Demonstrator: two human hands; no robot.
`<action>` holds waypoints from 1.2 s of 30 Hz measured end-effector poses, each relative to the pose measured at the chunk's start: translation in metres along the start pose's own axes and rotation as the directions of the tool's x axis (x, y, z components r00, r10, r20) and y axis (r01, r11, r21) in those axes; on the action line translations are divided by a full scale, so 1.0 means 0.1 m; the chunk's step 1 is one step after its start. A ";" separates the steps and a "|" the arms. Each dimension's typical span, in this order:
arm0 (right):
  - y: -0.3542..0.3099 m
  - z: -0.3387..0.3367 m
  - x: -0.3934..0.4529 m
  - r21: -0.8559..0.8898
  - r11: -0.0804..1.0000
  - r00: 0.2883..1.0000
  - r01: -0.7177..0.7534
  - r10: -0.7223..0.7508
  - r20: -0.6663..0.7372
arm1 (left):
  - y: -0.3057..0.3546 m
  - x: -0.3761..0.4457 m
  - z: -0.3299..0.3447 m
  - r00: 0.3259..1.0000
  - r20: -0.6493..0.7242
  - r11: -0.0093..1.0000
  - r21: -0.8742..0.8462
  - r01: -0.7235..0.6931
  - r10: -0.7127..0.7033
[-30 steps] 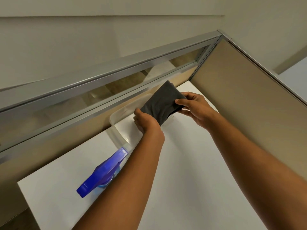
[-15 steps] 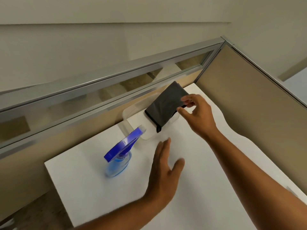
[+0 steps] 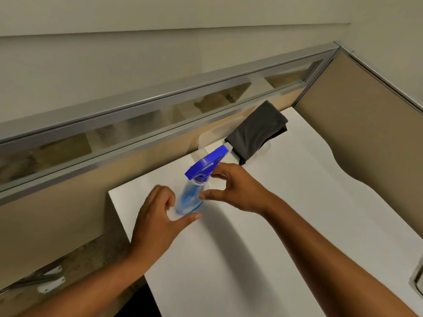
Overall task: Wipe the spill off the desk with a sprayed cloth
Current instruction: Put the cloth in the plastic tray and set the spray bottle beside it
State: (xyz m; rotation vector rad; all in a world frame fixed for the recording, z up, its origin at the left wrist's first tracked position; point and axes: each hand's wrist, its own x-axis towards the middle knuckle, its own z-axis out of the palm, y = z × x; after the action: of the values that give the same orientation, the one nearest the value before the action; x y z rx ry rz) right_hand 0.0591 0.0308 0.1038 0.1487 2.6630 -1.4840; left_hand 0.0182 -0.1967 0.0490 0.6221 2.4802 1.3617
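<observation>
A clear spray bottle (image 3: 192, 197) with blue liquid and a blue trigger head stands upright on the white desk (image 3: 263, 225). My left hand (image 3: 158, 216) is open just left of its base, thumb under it, fingers apart. My right hand (image 3: 238, 191) curves open around the bottle's neck from the right, thumb and forefinger close to it without clasping. A folded dark grey cloth (image 3: 258, 131) lies at the back of the desk, draped over a clear plastic tray (image 3: 206, 138). No spill is visible to me on the desk.
A tan cubicle partition with a metal-framed glass strip (image 3: 160, 110) runs along the back, and another tan panel (image 3: 366, 133) closes the right side. The desk's left edge drops to a speckled floor (image 3: 75, 266) with a white bracket. A metal grommet (image 3: 417, 277) sits at the right edge.
Both hands let go of the cloth, which now rests on the tray. My hands moved left and nearer, to either side of the spray bottle. The camera shifted so the bottle sits mid-frame.
</observation>
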 end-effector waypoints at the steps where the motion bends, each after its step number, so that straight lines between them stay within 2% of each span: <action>1: -0.03 0.02 0.00 0.018 1.000 1.000 -0.011 0.011 -0.001 | -0.01 0.05 0.00 1.000 0.017 1.000 -0.001 0.019 -0.019; 5: -0.08 0.07 -0.01 0.106 0.993 0.998 -0.044 0.048 -0.032 | -0.02 0.23 0.03 0.978 0.197 0.996 -0.049 0.080 -0.069; 10: -0.07 0.11 -0.07 0.161 0.986 0.991 -0.043 0.063 -0.121 | -0.09 0.35 0.01 0.980 0.197 0.995 -0.096 0.020 0.000; 14: -0.18 0.02 -0.09 0.166 0.985 0.962 0.033 0.013 -0.273 | 0.06 0.49 -0.15 0.967 0.249 0.977 -0.215 0.007 0.048; 17: -0.32 -0.15 -0.07 0.148 0.987 0.916 0.058 0.006 -0.401 | 0.31 0.70 -0.23 0.970 0.201 0.956 -0.284 -0.072 0.133; 21: -0.49 -0.45 -0.02 0.126 0.988 0.823 0.092 -0.004 -0.568 | 0.62 1.08 -0.14 0.963 0.113 0.950 -0.229 -0.214 0.245; 28: -0.39 -0.76 0.24 0.051 0.998 0.699 -0.035 0.061 -0.712 | 0.90 1.57 0.22 0.923 0.093 0.917 -0.187 -0.351 0.372; 33: -0.26 -0.69 0.38 0.052 0.993 0.660 -0.103 0.107 -0.743 | 0.82 1.76 0.50 0.926 0.105 0.928 -0.121 -0.351 0.364; 36: -0.12 -0.58 0.42 0.080 0.988 0.636 -0.128 0.144 -0.758 | 0.70 1.83 0.61 0.927 0.159 0.940 -0.101 -0.325 0.338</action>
State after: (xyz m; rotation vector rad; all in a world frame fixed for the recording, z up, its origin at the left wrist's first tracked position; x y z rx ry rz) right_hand 0.0136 0.0757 0.1390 1.2232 3.1117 -1.6509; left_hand -0.1003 -0.0309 0.0739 1.1353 2.2457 1.4316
